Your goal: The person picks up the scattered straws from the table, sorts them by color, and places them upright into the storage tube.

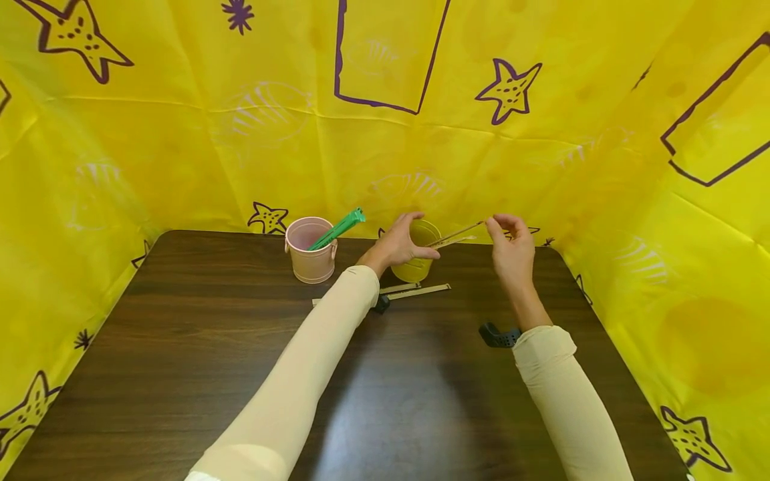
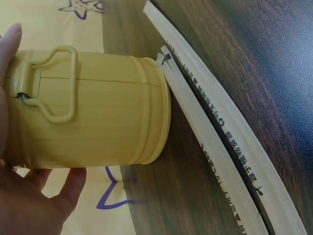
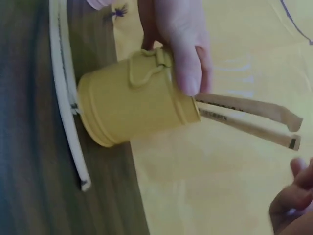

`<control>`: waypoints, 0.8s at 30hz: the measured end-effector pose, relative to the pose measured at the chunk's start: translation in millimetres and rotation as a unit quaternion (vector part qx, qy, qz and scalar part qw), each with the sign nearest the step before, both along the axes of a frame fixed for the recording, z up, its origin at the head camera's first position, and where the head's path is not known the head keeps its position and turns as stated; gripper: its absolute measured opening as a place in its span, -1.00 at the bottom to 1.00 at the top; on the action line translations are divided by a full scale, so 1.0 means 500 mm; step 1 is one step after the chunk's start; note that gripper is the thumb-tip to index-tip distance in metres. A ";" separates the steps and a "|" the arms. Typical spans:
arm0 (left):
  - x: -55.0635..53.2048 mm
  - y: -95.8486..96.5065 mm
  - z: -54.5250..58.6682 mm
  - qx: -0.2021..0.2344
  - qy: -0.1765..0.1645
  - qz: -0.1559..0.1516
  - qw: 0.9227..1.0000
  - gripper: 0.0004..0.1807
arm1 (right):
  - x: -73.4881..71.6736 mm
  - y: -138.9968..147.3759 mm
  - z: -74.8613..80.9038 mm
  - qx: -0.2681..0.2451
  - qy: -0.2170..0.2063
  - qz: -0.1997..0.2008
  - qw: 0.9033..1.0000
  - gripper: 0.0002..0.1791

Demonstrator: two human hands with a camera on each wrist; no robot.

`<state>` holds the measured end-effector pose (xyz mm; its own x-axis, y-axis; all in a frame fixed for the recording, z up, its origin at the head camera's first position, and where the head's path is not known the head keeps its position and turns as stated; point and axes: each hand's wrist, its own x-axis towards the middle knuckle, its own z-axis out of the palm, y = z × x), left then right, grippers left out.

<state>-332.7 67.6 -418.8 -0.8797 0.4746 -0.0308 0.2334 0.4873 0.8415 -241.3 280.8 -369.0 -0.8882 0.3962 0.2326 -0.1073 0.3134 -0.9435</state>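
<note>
My left hand (image 1: 397, 244) grips a small yellow bucket (image 2: 98, 107) near its rim, with the thumb on one side and fingers round the other. Two paper-wrapped straws (image 3: 254, 115) stick out of the bucket's mouth, leaning to the right. Beside their outer ends is my right hand (image 1: 514, 257), its fingers loosely bent. The right wrist view shows a small gap between those fingertips (image 3: 297, 165) and the straws. Two more wrapped straws (image 2: 222, 132), printed with dark characters, lie on the table in front of the bucket, partly hidden by the left arm in the head view.
A pink bucket (image 1: 313, 267) with long green items (image 1: 338, 230) leaning in it stands to the left of the yellow one. The dark wooden table (image 1: 210, 347) meets a yellow patterned cloth (image 1: 180, 153) at the back and sides.
</note>
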 end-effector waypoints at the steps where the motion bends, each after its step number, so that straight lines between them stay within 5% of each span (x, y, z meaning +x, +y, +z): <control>1: 0.000 -0.001 0.000 0.000 0.001 -0.001 1.000 0.15 | 0.007 0.000 -0.003 -0.006 -0.013 -0.010 1.000 -0.67; 4: -0.001 -0.002 0.002 0.000 0.003 -0.001 1.000 0.15 | 0.027 -0.007 -0.023 0.003 -0.056 -0.014 0.998 -0.73; 8: -0.001 -0.006 0.004 -0.001 0.008 0.006 1.000 0.15 | 0.047 -0.034 -0.071 0.097 -0.108 0.042 0.989 -0.74; 15: 0.001 -0.007 0.002 -0.002 0.014 0.007 1.000 0.14 | 0.065 -0.110 -0.159 0.216 -0.164 0.249 0.930 -0.69; 20: 0.001 -0.002 0.001 -0.005 0.014 0.008 1.000 0.15 | 0.042 -0.152 -0.197 0.265 -0.114 0.322 0.902 -0.65; 24: 0.003 -0.001 0.001 -0.009 0.011 0.004 1.000 0.14 | 0.022 -0.169 -0.213 0.257 -0.124 0.362 0.888 -0.60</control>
